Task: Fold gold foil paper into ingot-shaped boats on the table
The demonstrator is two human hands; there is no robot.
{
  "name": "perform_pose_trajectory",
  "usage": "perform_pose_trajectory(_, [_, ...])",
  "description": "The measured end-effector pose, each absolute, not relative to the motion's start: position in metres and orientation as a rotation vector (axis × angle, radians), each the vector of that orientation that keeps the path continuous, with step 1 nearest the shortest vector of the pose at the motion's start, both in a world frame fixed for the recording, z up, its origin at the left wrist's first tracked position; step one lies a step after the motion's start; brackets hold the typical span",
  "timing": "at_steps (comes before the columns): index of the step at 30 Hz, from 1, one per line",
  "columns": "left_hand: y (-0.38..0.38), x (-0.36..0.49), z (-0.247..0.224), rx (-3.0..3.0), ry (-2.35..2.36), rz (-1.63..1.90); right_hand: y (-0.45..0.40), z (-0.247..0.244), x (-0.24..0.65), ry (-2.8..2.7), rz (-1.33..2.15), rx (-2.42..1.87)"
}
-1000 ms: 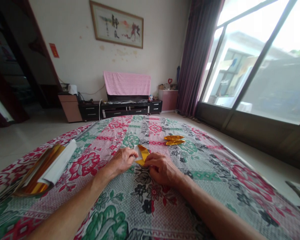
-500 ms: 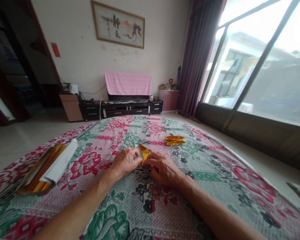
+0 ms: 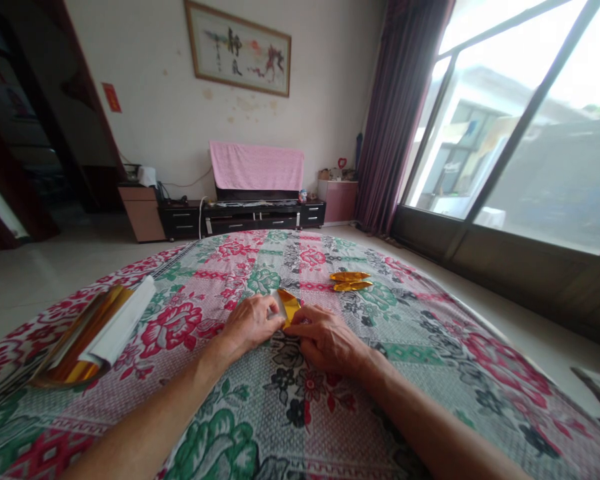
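A small sheet of gold foil paper (image 3: pixel 289 305), partly folded with its pale back showing on the left, lies on the table between my hands. My left hand (image 3: pixel 253 321) is closed on its left side, thumb and fingers pinching the paper. From the right, my right hand (image 3: pixel 327 337) presses its fingers on the lower right edge of the paper. Farther off to the right rest two folded gold paper pieces (image 3: pixel 350 276), slim and boat-shaped, side by side. At the left lies a stack of gold and white paper sheets (image 3: pixel 97 333), slightly curled.
A floral patterned tablecloth (image 3: pixel 220 440) covers the round table. Beyond it stand a low black TV cabinet (image 3: pixel 230 220) and a screen under a pink cloth (image 3: pixel 257 165). A purple curtain (image 3: pixel 393 120) and large window are at the right.
My right fingers have shifted slightly left along the lower edge of the gold paper. My left hand and the other papers stay where they were.
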State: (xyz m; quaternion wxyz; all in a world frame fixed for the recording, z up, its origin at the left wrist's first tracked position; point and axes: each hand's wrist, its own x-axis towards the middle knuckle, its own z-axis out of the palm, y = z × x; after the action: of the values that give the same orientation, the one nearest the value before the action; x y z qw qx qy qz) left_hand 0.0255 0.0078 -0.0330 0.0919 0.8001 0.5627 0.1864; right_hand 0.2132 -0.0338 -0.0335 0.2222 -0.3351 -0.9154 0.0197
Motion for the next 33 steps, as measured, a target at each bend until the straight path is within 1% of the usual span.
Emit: perform_pose_trajectory(33, [0.0043,0.0262,-0.0288,2.390,1.690,0.539,-0.0362,-0.0373,0.2158,-2.482,0.092,-0.901])
